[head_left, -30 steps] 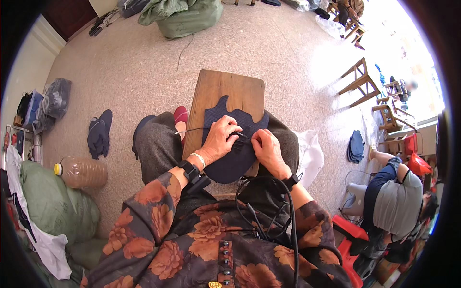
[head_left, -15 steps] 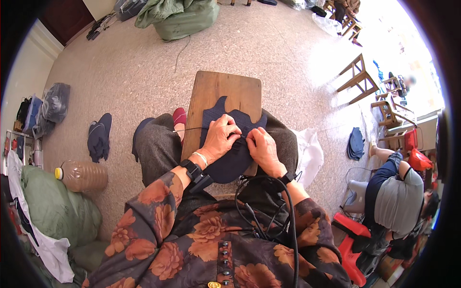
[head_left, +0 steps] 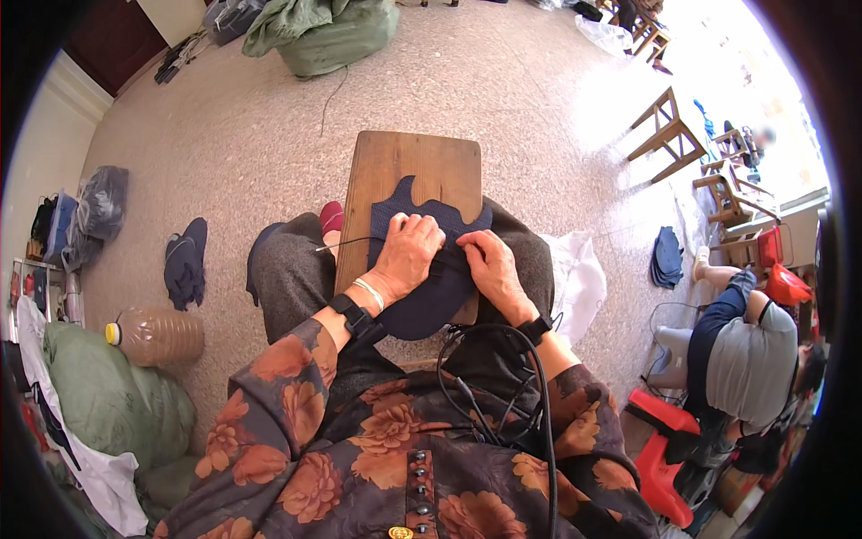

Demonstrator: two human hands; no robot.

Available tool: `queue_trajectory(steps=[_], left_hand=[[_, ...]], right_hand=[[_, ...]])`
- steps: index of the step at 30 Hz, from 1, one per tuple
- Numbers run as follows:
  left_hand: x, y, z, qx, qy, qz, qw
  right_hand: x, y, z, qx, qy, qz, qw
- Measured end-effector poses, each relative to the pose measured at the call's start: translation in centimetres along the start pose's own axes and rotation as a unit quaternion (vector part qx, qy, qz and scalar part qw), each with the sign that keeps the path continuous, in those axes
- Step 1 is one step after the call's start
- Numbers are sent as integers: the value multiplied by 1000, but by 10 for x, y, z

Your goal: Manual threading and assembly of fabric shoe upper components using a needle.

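A dark navy knitted cloth piece [head_left: 429, 310] with a scalloped far edge lies over a wooden board [head_left: 420, 154] between my knees. My left hand [head_left: 409, 253] bears on the cloth with its fingers curled and gathered, gripping a bit of it. Close beside it, my right hand [head_left: 492, 274] pinches the cloth between thumb and bent fingers. A thin dark cord-like strand [head_left: 352, 241] runs from under my left hand out past the board's left edge; its tip looks pale. The spot between my fingertips is too small to make out.
Black cables [head_left: 545, 422] loop over my lap. White cloth [head_left: 575, 278] lies right of my knee, navy pieces [head_left: 186, 265] on the floor at left. A brown-filled jug [head_left: 162, 336] and green sack [head_left: 117, 386] stand at left; a wooden stool [head_left: 669, 135] and a person [head_left: 750, 364] at right.
My left hand has turned more knuckles-up and sits flatter on the cloth. The right hand's fingers have drawn slightly away from the left's. The whole view has shifted a little.
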State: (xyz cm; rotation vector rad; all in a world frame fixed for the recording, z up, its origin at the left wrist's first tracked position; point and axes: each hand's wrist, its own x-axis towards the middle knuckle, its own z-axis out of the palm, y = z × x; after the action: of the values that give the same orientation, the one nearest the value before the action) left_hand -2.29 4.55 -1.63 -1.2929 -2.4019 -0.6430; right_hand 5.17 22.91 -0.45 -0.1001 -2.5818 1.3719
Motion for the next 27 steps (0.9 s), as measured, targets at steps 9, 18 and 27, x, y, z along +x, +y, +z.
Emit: queue_trajectory(steps=[9,18,27], left_hand=[[-15,-60,-53,81,63,-165,981],[3,-18,-76,-63,29,-48,996],[-17,-40,-95,-13,-67,-134,989]], right_hand=[[-1,-8,-8,-7,-38,27,999],[16,-27,-6,-74,-67,-32,994],[16,-14,17,309,-58,76,946]])
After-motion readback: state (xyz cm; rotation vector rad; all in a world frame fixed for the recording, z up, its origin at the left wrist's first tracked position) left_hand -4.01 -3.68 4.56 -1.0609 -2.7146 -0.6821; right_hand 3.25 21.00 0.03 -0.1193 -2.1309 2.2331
